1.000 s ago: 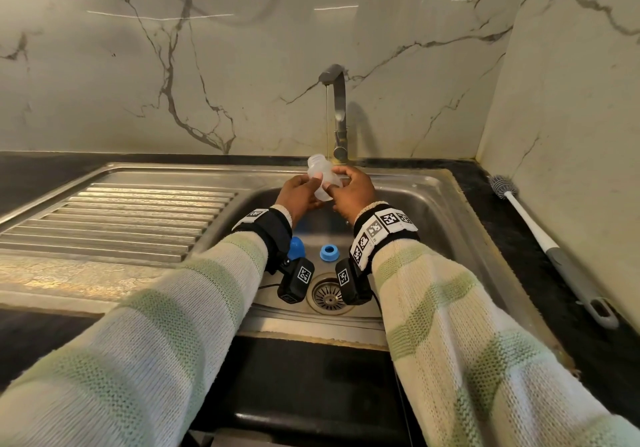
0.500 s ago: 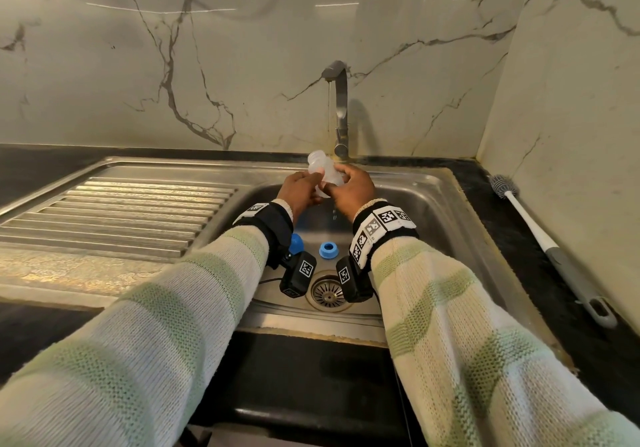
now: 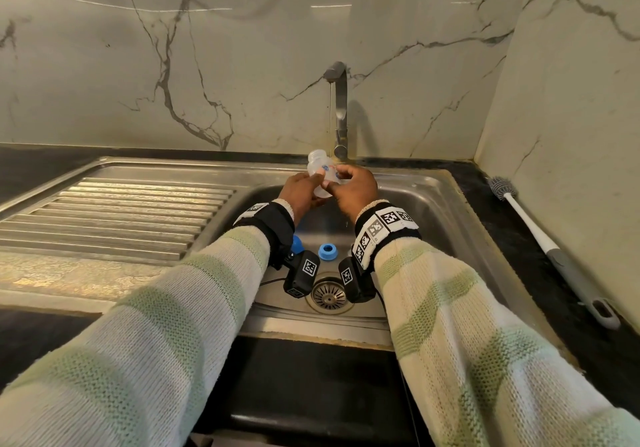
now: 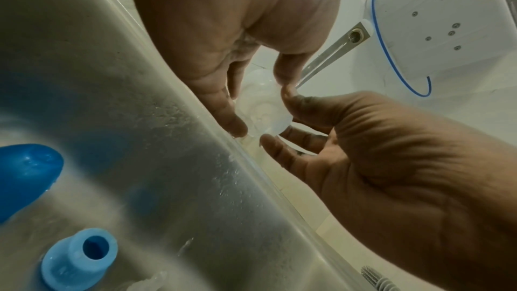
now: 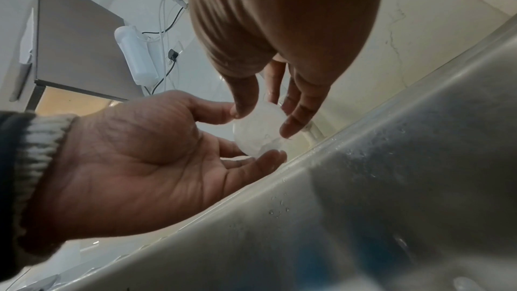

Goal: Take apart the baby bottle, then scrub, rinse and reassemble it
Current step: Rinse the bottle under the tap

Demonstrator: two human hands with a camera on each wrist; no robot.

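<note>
The clear baby bottle body (image 3: 319,167), with no top on it, is tilted with its open neck up and to the left, over the sink beside the tap's thin stream of water. My left hand (image 3: 311,185) grips it from the left and my right hand (image 3: 337,180) from the right. In the right wrist view thumbs and fingers of both hands pinch round the bottle's base (image 5: 256,128). A blue screw ring (image 3: 327,251) lies on the sink floor. A darker blue cap (image 3: 297,244) sits beside it, half hidden behind my left wrist.
The steel sink (image 3: 433,211) has a drain (image 3: 328,295) near its front and a ribbed draining board (image 3: 114,218) at the left. The tap (image 3: 340,111) stands at the back. A bottle brush (image 3: 550,249) lies on the dark counter at the right, along the marble wall.
Both hands stay on the bottle beside the running water. The fingers have shifted slightly round it; the bottle has barely moved.
</note>
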